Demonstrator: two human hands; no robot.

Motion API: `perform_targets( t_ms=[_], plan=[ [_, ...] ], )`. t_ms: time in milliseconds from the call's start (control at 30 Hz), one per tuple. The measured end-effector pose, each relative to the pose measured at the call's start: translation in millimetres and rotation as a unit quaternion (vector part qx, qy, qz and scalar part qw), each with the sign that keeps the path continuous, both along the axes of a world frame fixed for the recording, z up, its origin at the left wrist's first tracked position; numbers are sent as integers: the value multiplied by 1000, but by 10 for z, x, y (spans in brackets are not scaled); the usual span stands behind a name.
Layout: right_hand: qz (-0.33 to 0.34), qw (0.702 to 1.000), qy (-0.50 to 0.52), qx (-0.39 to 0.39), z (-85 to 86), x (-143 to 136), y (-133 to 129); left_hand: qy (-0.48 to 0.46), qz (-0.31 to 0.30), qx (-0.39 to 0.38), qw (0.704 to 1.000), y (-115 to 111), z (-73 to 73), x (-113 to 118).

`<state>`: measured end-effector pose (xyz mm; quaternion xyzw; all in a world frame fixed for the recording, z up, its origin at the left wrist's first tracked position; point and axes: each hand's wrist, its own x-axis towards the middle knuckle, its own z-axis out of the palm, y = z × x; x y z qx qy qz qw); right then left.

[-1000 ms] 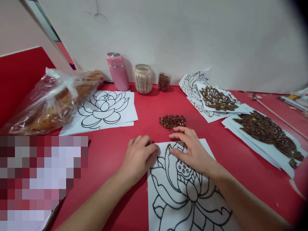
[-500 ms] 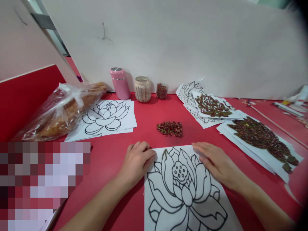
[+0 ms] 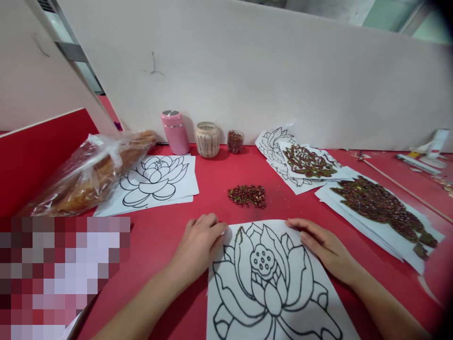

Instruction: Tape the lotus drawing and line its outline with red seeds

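Note:
A white sheet of paper [image 3: 244,295] with a black lotus outline lies in front of me. Tiny dark green grains line the tip of one petal near its top left. My left hand [image 3: 201,241] rests at the upper left edge with fingers curled and the thumb against the paper. At the upper right edge, my right hand [image 3: 327,248] has its fingers stretched out, the fingertips at the corner and the thumb apart from them. Beyond the sheet, a small pile of dark red and green beans [image 3: 247,196] sits on the red table [image 3: 159,250].
A plastic bag with brown contents [image 3: 92,174] overlaps lotus sheets [image 3: 155,182] at left. A pink flask [image 3: 176,133], a ribbed jar [image 3: 207,140] and a cup of beans [image 3: 235,142] stand by the white panel [image 3: 226,71]. Bean-covered pictures [image 3: 382,203] and a thin stick [image 3: 406,186] lie right.
The camera has tilted up slightly, so the table things sit lower in view. My hands stay at the sheet's upper edges, the right fingers shifting a little along the corner.

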<state>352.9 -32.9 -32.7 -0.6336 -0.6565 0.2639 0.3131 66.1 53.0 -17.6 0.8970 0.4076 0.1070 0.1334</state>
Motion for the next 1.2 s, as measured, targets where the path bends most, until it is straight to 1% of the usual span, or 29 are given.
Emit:
perform_targets(
  t_ms=[67,167,267,367,433,533,700,933,1067,1200],
  plan=[
    [-18,999,33,16,35,7,37,-5,-3,4,1000,-9,-2,-7],
    [-32,996,13,77,117,-57,174,-25,-11,15,1000,-23,-20,-28],
    [-5,993,-42,108,215,-232,412,-47,-16,11,999,-26,-34,-44],
    [26,983,-139,121,270,-446,691,-51,-15,3,999,-23,-36,-43],
    [31,969,-213,125,267,-560,852,-50,-11,6,999,-23,-36,-39],
    [33,958,-257,124,228,-662,1001,-54,-9,16,998,-25,-47,-41],
    [20,947,-298,115,183,-716,1044,-59,-13,22,998,-21,-87,-54],
    [-4,937,-337,93,183,-765,1042,-55,-16,27,998,-14,-117,-54],
    [-7,940,-328,91,192,-788,1050,-52,-18,29,998,-14,-117,-57],
    [-35,950,-290,108,270,-763,993,-58,-18,28,998,-17,-120,-57]
  ],
)
